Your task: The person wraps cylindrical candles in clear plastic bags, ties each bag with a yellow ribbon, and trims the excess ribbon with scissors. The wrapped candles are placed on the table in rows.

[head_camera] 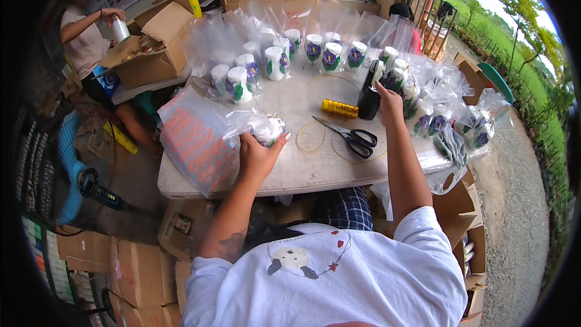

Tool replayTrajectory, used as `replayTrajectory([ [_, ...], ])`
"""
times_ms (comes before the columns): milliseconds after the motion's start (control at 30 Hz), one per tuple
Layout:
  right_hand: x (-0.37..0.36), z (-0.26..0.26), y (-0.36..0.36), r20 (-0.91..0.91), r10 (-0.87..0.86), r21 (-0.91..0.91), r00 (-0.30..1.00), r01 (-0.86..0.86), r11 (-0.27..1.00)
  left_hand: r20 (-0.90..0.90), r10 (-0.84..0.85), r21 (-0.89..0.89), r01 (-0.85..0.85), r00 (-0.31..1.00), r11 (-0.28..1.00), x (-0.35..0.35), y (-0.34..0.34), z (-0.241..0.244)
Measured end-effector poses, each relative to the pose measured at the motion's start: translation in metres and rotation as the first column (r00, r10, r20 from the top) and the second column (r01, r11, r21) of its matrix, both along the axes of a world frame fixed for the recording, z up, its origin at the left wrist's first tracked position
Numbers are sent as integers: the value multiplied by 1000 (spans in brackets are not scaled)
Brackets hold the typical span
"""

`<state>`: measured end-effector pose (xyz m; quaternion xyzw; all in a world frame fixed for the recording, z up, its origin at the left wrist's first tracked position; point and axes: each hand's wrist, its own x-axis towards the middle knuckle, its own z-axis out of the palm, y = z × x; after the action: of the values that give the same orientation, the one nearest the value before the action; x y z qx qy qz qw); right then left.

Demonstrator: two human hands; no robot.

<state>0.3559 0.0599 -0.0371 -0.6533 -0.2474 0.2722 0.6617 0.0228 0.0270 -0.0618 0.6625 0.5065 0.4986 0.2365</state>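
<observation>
My left hand [259,154] grips a white candle in a clear plastic bag [268,131], tied with gold string at the top, near the table's front left. My right hand [390,103] reaches to a black tape dispenser [370,95], its fingertips at the upper end; whether they grip the dispenser or a strip of tape is not plain. Left of the dispenser lies a spool of gold string [339,108]. Black-handled scissors [352,138] rest in front of it, with a loose loop of gold string [310,149] beside them.
White candles with purple flowers [331,56] stand in open clear bags along the back. Tied bagged candles [438,118] crowd the right, beside a grey cloth [451,143]. A printed plastic sheet [199,141] covers the left corner. Another person [86,41] holds a white candle [120,29] by a carton [152,54].
</observation>
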Motion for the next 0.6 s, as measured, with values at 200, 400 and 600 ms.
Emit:
replayTrajectory([
  [200,4,-10,1,-195,95,335,976,-25,942,-182,-541,-310,474,821,824,-40,29,27],
  [400,-12,-63,-9,276,-16,282,961,-66,957,406,-779,-294,875,479,385,-47,82,18],
  [600,35,-67,-19,333,234,197,913,-310,930,88,-835,-315,811,542,493,-38,66,30],
])
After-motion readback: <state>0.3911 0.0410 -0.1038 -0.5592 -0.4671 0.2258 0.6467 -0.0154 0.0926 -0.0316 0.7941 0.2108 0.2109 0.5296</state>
